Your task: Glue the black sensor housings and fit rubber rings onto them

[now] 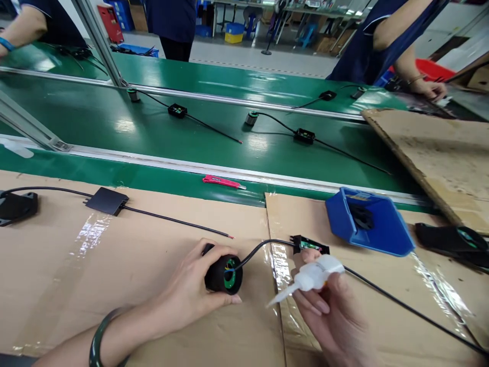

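My left hand (191, 290) is wrapped round a black cylindrical part (221, 275) with a green ring at its open end, lying on its side on the cardboard. A black cable (260, 250) runs from it to a small black box with a green circuit board (310, 245) and on to the right. My right hand (332, 316) grips a white glue bottle (313, 275); its pointed nozzle aims left toward the cylinder, a short gap away.
A blue plastic bin (385, 229) with black parts lies right of centre. A finished black box with cable (107, 201) lies at left. A red utility knife (221, 181) rests by the green conveyor (114, 122), which carries similar cabled parts. Other people stand beyond it.
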{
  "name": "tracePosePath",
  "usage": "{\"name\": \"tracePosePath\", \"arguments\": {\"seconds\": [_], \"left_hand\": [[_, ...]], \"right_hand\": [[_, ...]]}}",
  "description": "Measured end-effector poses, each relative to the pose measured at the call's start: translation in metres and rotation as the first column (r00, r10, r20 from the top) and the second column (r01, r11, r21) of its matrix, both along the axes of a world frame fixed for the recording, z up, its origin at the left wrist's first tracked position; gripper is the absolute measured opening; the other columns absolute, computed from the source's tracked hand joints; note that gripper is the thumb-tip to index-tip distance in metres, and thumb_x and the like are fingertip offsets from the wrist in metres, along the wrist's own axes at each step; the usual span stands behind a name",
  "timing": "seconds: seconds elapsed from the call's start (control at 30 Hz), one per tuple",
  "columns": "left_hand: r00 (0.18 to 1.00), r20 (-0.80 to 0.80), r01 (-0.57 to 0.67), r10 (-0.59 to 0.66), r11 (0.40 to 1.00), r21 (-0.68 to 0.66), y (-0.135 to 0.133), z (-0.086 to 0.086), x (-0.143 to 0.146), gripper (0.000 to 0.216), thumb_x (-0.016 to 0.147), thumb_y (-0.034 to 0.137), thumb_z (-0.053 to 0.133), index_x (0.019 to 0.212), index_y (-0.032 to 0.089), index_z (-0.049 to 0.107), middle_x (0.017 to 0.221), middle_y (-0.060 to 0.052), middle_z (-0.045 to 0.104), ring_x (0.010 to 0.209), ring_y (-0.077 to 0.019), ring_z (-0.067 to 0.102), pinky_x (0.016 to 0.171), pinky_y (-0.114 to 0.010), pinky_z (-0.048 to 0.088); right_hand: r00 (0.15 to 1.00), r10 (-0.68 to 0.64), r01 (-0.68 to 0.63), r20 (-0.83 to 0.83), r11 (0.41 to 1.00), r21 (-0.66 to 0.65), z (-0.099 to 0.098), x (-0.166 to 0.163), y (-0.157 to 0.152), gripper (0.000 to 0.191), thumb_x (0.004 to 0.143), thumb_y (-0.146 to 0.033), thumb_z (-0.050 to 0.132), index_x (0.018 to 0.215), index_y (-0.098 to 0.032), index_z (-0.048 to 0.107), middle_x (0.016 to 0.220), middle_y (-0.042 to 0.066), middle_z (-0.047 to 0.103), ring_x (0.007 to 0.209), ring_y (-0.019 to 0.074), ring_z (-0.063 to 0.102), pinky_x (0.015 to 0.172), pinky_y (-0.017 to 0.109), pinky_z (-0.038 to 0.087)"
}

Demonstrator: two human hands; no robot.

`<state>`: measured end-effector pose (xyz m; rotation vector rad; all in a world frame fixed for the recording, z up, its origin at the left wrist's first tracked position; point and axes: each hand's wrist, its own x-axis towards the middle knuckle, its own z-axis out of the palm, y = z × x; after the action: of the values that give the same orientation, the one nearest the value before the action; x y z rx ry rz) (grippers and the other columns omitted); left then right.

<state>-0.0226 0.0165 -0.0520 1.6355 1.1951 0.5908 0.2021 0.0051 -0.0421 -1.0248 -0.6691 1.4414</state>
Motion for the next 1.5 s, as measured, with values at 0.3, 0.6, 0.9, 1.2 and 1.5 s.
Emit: {"name": "tracePosePath", "arguments": {"seconds": [0.3, 0.6, 0.9, 1.2, 1.5], "left_hand": [[0.997, -0.071, 0.030, -0.026, 0.998, 0.054, -0.003, 0.001, 0.001, 0.057, 0.068, 0.025, 0.082, 0.119, 0.034, 0.057, 0.117, -0.004, 0.052, 0.106, -0.0251, 0.057, 0.089, -0.039, 0.052], [0.983, -0.176, 0.078, -0.055, 0.989, 0.129, -0.005, 0.000, 0.000, 0.054, 0.073, 0.023, 0.077, 0.121, 0.033, 0.054, 0.119, -0.005, 0.050, 0.102, -0.0253, 0.060, 0.084, -0.039, 0.053], [0.972, -0.222, 0.110, -0.077, 0.984, 0.141, -0.007, 0.001, 0.001, 0.051, 0.075, 0.018, 0.072, 0.120, 0.034, 0.054, 0.119, -0.006, 0.049, 0.093, -0.0238, 0.062, 0.079, -0.039, 0.056], [0.969, -0.230, 0.117, -0.088, 0.986, 0.115, -0.008, 0.003, 0.000, 0.055, 0.073, 0.012, 0.069, 0.121, 0.035, 0.052, 0.121, -0.004, 0.047, 0.094, -0.0245, 0.063, 0.079, -0.043, 0.057], [0.971, -0.221, 0.123, -0.094, 0.985, 0.124, -0.008, 0.001, -0.001, 0.056, 0.076, 0.014, 0.069, 0.123, 0.037, 0.050, 0.122, -0.004, 0.047, 0.096, -0.0247, 0.063, 0.080, -0.043, 0.057]], "right_hand": [[0.974, -0.114, 0.093, 0.194, 0.989, 0.115, -0.011, -0.008, -0.005, 0.025, 0.081, -0.048, 0.068, 0.087, -0.024, 0.068, 0.073, 0.001, 0.054, 0.047, 0.0069, 0.041, 0.034, 0.016, 0.032], [0.631, -0.228, -0.138, 0.741, 0.908, 0.397, 0.004, -0.011, -0.024, 0.016, 0.088, -0.039, 0.063, 0.099, -0.028, 0.063, 0.084, 0.007, 0.061, 0.072, 0.0209, 0.059, 0.056, 0.031, 0.050], [0.411, -0.262, -0.443, 0.873, 0.780, 0.443, 0.012, -0.010, -0.025, 0.025, 0.088, -0.025, 0.060, 0.113, -0.024, 0.055, 0.087, 0.007, 0.064, 0.069, 0.0200, 0.061, 0.053, 0.031, 0.052], [0.324, -0.351, -0.549, 0.878, 0.686, 0.477, 0.015, -0.009, -0.019, 0.023, 0.087, -0.016, 0.059, 0.109, -0.013, 0.056, 0.088, 0.009, 0.065, 0.074, 0.0167, 0.065, 0.058, 0.025, 0.054], [0.348, -0.291, -0.573, 0.891, 0.686, 0.448, 0.017, -0.006, -0.026, 0.023, 0.089, -0.022, 0.059, 0.111, -0.014, 0.057, 0.085, 0.009, 0.067, 0.070, 0.0181, 0.066, 0.053, 0.025, 0.054]]}}
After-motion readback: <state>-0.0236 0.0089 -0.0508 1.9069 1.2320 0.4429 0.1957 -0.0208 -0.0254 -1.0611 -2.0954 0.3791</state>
